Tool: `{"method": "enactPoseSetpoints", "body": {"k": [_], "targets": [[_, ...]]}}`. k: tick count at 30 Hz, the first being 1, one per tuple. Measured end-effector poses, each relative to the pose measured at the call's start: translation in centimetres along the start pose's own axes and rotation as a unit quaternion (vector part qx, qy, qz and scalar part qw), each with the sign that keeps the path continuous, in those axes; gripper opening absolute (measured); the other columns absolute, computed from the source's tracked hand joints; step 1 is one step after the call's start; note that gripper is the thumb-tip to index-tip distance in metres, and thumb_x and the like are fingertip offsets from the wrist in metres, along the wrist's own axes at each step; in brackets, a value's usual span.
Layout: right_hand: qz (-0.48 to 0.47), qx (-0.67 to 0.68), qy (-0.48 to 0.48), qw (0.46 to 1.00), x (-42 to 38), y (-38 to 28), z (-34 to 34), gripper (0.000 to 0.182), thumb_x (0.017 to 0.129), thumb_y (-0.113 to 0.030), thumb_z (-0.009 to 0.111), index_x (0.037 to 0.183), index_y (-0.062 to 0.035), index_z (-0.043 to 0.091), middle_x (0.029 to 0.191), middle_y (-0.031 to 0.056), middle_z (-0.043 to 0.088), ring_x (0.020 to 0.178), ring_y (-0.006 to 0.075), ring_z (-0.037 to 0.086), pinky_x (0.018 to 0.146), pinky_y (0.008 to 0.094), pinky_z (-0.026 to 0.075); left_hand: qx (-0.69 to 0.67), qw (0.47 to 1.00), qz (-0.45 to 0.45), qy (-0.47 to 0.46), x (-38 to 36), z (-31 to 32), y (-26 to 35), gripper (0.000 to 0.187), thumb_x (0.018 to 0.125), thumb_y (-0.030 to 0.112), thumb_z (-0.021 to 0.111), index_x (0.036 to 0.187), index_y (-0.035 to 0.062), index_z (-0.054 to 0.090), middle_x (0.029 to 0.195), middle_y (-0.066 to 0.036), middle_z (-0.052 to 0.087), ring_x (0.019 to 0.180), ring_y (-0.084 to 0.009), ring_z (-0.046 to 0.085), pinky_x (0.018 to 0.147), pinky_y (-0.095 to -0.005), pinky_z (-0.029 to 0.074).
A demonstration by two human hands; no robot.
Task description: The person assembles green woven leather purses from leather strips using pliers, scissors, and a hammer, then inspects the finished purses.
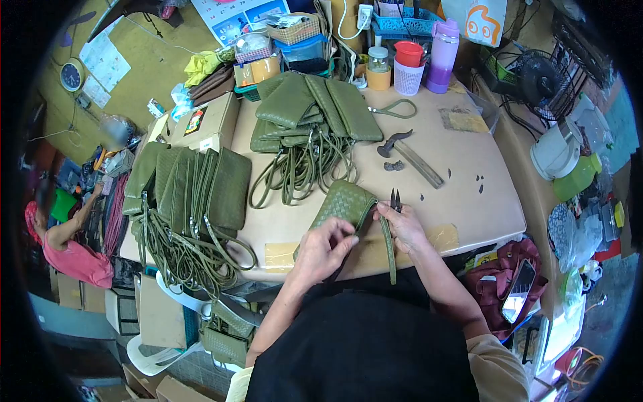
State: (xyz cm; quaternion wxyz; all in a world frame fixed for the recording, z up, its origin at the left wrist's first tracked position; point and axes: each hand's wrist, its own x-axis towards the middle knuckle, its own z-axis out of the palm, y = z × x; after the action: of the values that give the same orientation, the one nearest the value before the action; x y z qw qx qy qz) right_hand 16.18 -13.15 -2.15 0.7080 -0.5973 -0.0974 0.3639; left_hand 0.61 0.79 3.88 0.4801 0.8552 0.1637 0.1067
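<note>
A green woven pouch [341, 202] lies at the table's front edge, with a narrow green strap [389, 249] hanging from its right side. My left hand [327, 247] is over the pouch's lower part, fingers curled and the thumb close to the index finger; what is pinched there, if anything, is too small to make out. Dark pointed blades of small snips [395, 199] stick up from my right hand [404, 226], which is closed around them. Its fingertips also touch the strap's upper end beside the pouch.
Stacked green pouches [288, 100] with looped straps lie behind; another pile [194, 181] is at left. A hammer [418, 161] rests at right, near a purple bottle [443, 57]. A maroon bag [499, 281] with a phone [519, 291] is below. Another person [74, 248] works far left.
</note>
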Motion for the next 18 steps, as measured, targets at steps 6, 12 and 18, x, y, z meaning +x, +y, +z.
{"method": "enactPoseSetpoints", "body": {"k": [6, 12, 18], "targets": [[0.011, 0.083, -0.071, 0.994, -1.2, -0.8, 0.1, 0.022, 0.09, -0.027, 0.067, 0.097, -0.0061, 0.066, 0.076, -0.0012, 0.061, 0.054, 0.0027, 0.039, 0.045, 0.0196, 0.026, 0.049, 0.985, 0.105, 0.131, 2.1, 1.1, 1.3, 0.042, 0.076, 0.011, 0.077, 0.116, 0.0045, 0.065, 0.096, -0.009, 0.06, 0.075, -0.0137, 0.056, 0.061, -0.025, 0.048], [0.002, 0.088, -0.09, 0.992, -2.7, -2.3, 1.1, 0.023, 0.089, -0.028, 0.067, 0.096, -0.0055, 0.066, 0.076, -0.0013, 0.062, 0.052, 0.002, 0.038, 0.045, 0.019, 0.026, 0.013, 0.96, 0.195, 0.202, 2.9, 2.9, 0.1, 0.029, 0.078, 0.012, 0.076, 0.105, 0.0015, 0.07, 0.093, -0.009, 0.062, 0.078, -0.0149, 0.058, 0.068, -0.027, 0.048], [-0.02, 0.033, -0.126, 0.991, -1.9, -1.5, 0.2, 0.023, 0.089, -0.029, 0.068, 0.093, -0.0062, 0.066, 0.077, -0.0012, 0.062, 0.059, 0.0031, 0.041, 0.05, 0.0202, 0.031, -0.246, 0.956, 0.087, 0.136, 3.1, 3.2, -1.4, 0.009, 0.083, 0.008, 0.072, 0.084, -0.0002, 0.068, 0.084, -0.004, 0.061, 0.075, -0.0092, 0.054, 0.069, -0.023, 0.045]]}}
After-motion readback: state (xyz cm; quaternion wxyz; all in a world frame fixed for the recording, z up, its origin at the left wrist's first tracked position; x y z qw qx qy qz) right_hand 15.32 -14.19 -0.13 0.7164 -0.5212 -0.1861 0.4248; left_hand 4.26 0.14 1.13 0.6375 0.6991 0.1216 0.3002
